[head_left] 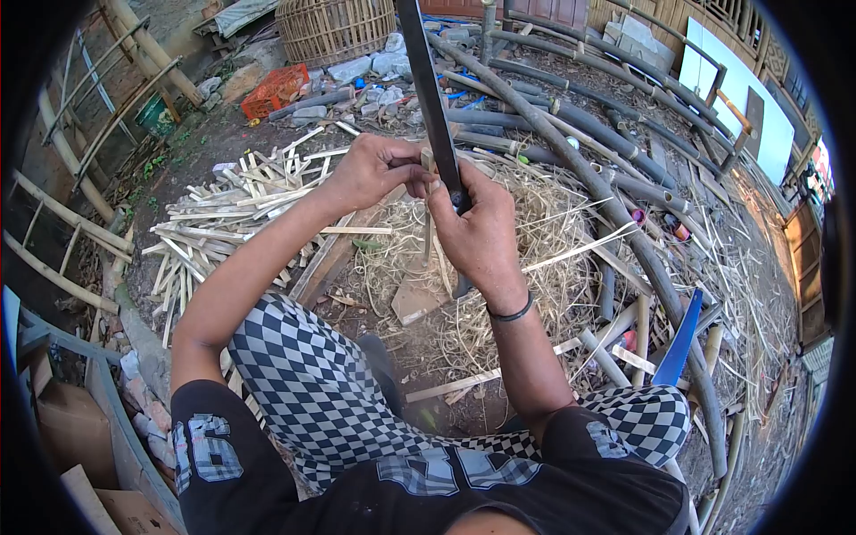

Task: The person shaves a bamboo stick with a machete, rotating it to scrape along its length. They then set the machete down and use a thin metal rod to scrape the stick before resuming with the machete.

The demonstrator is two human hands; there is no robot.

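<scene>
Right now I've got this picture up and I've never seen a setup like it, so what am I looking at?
There is no machine here, just a person's two bare hands. The only picture comes from a camera on the person's head, looking forward and down.

The left hand pinches a thin strip. The right hand grips a long dark knife, its blade pointing up.

On the ground, a heap of pale strips lies to the left, with curly shavings in the middle. Poles and a blue saw are to the right. Farther off is an orange crate.
</scene>
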